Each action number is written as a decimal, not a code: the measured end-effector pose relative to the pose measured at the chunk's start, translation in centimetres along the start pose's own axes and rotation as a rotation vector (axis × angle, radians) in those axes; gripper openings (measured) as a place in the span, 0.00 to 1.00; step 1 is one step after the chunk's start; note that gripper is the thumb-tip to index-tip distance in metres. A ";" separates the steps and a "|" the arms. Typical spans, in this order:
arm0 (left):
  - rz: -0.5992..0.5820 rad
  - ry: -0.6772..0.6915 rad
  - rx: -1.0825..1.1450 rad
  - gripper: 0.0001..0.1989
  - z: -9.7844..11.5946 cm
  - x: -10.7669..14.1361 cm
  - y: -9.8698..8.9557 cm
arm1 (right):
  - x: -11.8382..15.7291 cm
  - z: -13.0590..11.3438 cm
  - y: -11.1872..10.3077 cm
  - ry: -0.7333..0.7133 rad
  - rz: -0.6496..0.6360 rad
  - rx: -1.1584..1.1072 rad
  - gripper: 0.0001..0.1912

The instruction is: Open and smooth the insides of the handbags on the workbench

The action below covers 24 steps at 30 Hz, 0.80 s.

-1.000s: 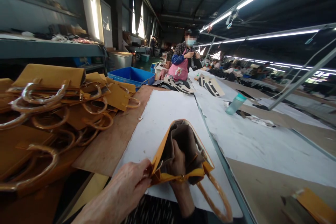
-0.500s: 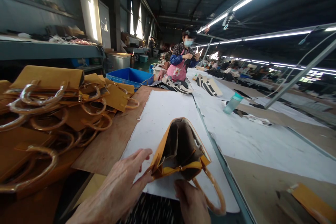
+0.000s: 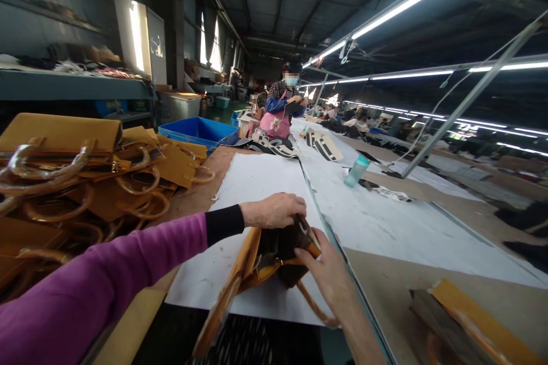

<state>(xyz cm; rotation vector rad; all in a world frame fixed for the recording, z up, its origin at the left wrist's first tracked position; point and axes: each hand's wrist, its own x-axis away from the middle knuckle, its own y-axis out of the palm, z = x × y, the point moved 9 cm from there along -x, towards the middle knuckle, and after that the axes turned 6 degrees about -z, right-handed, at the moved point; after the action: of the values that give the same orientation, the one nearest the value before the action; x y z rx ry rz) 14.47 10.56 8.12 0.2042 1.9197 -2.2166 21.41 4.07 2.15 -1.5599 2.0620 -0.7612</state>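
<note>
A mustard-yellow handbag (image 3: 246, 254) with a dark brown lining stands on the white sheet in front of me, its mouth facing up and toward me. My left hand (image 3: 277, 211), in a purple sleeve with a black cuff, reaches across to the bag's far end. Its fingers curl down over the edge there, and their tips are partly hidden. My right hand (image 3: 327, 268) pinches the right-side rim, thumb on the inside and fingers on the outside. One looped handle (image 3: 314, 302) hangs below my right hand; the other handle (image 3: 218, 313) slants down at the near left.
Many similar handbags (image 3: 64, 137) are piled at the left. Beyond them stands a blue bin (image 3: 199, 131). A teal bottle (image 3: 357, 171) is right of the table seam, and another yellow bag (image 3: 475, 319) lies near right. A masked co-worker (image 3: 282, 100) handles a dark piece at the back.
My left hand has moved from the bag's near left side to its far end. My right hand has risen from below onto the right rim. The left handle has dropped into view.
</note>
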 end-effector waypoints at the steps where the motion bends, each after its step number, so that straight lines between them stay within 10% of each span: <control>1: 0.015 0.000 -0.014 0.12 0.0 0.2 0.1 | -0.2 0.1 0.1 -0.014 -0.026 -0.013 0.19; 24: 0.010 -0.031 0.214 0.17 -0.7 1.5 0.0 | -1.8 -0.7 -1.1 -0.146 -0.162 -0.040 0.18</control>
<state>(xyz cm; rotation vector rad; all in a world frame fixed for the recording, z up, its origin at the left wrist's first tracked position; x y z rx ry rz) 12.98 11.19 7.68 0.2092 1.6604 -2.4020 22.21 5.73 3.42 -1.7664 1.8751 -0.6443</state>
